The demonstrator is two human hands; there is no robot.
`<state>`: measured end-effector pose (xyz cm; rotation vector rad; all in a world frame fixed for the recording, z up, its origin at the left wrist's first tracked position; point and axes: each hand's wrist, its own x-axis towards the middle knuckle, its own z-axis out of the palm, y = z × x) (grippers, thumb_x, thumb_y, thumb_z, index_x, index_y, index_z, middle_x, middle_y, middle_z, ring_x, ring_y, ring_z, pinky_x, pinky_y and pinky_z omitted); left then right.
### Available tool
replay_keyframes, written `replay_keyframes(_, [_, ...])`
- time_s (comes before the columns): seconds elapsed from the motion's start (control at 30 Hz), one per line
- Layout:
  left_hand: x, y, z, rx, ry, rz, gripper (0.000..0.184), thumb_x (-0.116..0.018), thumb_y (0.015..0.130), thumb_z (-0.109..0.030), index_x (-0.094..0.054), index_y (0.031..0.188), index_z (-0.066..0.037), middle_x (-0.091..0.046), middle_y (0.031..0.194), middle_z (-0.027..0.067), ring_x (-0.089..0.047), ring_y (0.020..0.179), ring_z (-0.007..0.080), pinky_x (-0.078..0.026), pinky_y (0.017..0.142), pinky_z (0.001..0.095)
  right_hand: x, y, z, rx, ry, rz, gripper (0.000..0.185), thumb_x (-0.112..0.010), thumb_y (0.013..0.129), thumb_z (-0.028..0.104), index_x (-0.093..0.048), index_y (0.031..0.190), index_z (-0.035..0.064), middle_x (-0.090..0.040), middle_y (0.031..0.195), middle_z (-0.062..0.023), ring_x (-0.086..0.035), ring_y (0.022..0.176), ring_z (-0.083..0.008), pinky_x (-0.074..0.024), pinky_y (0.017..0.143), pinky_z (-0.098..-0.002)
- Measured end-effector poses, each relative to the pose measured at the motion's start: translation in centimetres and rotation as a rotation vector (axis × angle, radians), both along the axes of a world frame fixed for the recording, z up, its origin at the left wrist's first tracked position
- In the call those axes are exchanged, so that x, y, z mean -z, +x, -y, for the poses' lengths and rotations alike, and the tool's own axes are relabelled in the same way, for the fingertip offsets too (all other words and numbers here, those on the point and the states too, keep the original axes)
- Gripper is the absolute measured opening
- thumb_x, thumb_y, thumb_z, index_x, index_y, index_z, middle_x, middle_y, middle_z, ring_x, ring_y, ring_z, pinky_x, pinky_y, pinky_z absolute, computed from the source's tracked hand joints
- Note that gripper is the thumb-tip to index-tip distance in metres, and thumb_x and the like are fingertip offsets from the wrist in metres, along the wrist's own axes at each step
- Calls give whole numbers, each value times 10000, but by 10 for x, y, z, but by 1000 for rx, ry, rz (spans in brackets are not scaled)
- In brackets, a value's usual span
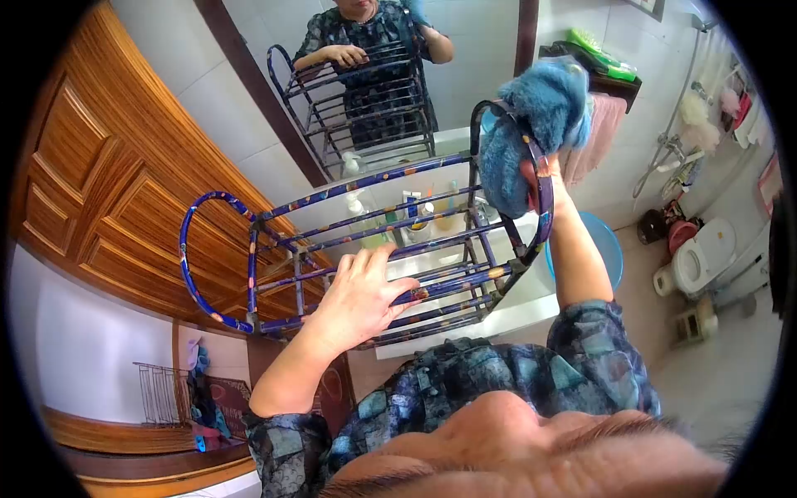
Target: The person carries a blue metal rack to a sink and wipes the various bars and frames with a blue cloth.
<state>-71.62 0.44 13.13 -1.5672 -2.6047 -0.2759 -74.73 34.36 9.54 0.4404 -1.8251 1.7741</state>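
In the head view, the dark blue rack (pixel 365 187) spans the middle of the frame, its long axis running left to right and rising slightly rightward. The right hand (pixel 554 176), nearer its looped right end, is closed on a fluffy blue cloth (pixel 540 100) against that loop, forearm reaching upward. The left hand (pixel 361 290) lies palm-down over the near bars, thumb and fingers parted; whether it clasps one cannot be told.

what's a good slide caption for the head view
Left hand on a rack, right hand holding a blue cloth at one looped end.
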Motion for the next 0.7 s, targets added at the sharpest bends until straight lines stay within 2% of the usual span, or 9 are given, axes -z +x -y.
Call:
replay_keyframes(0.07, [-1,2,3,19,-1,-4,301,-735,760,-252,-691,1054,-205,-438,1296,174,-464,1109,330,-387,913,418,22,-22,-11,353,411,-147,552,-706,828,194,-453,1308,95,-538,1159,-59,-505,1094,-227,-380,1001,-391])
replay_keyframes(0.17, [-1,2,4,18,-20,-1,320,-734,759,-243,-684,1074,-211,-436,1298,172,-463,1111,332,-386,924,423,-2,-35,-13,704,570,-616,525,-781,722,396,-620,1112,83,-610,1110,-119,-542,1091,-344,-360,993,-511])
replay_keyframes(0.2, [-2,2,3,18,-9,25,347,-742,744,-217,-678,1084,-215,-438,1298,169,-462,1113,333,-384,935,429,-49,-9,8,778,987,-224,543,-788,705,362,-612,1139,88,-610,1124,-115,-550,1082,-335,-363,994,-505])
replay_keyframes(0.37, [-4,4,9,50,-15,65,402,-762,692,-170,-674,1081,-218,-442,1299,165,-462,1114,339,-385,941,434,-60,-2,23,1025,1159,-160,442,-704,723,405,-622,1016,84,-614,967,-87,-580,901,-274,-459,809,-410])
replay_keyframes(0.47, [-4,4,7,46,-12,62,416,-771,668,-140,-677,1067,-210,-449,1292,161,-462,1116,335,-380,948,434,-48,-26,5,797,1028,-224,211,-619,846,235,-652,960,60,-636,955,-112,-587,930,-278,-464,810,-414])
replay_keyframes(0.5, [-3,4,7,38,-6,61,408,-771,669,-140,-678,1061,-206,-449,1291,162,-463,1116,333,-378,947,433,-26,-47,5,647,645,-441,195,-593,881,219,-658,949,49,-641,945,-108,-592,930,-273,-464,805,-400])
replay_keyframes(0.57, [0,2,7,23,7,43,393,-770,670,-141,-681,1049,-196,-449,1290,162,-465,1115,329,-375,945,429,-23,-48,29,550,513,-204,279,-603,922,252,-595,1070,15,-636,931,-88,-587,869,-180,-457,801,-288])
replay_keyframes(0.63, [-1,1,3,-1,12,48,379,-766,677,-146,-682,1044,-184,-454,1282,163,-466,1113,327,-371,934,426,-18,-41,33,281,254,64,279,-616,918,234,-570,1092,20,-621,923,-61,-564,876,-130,-453,797,-268])
replay_keyframes(0.7, [-2,5,2,-12,14,60,380,-763,681,-147,-681,1050,-184,-457,1276,162,-467,1111,328,-371,928,426,-16,-37,29,248,170,121,244,-604,930,223,-574,1050,12,-605,920,-24,-549,870,-105,-449,795,-258])
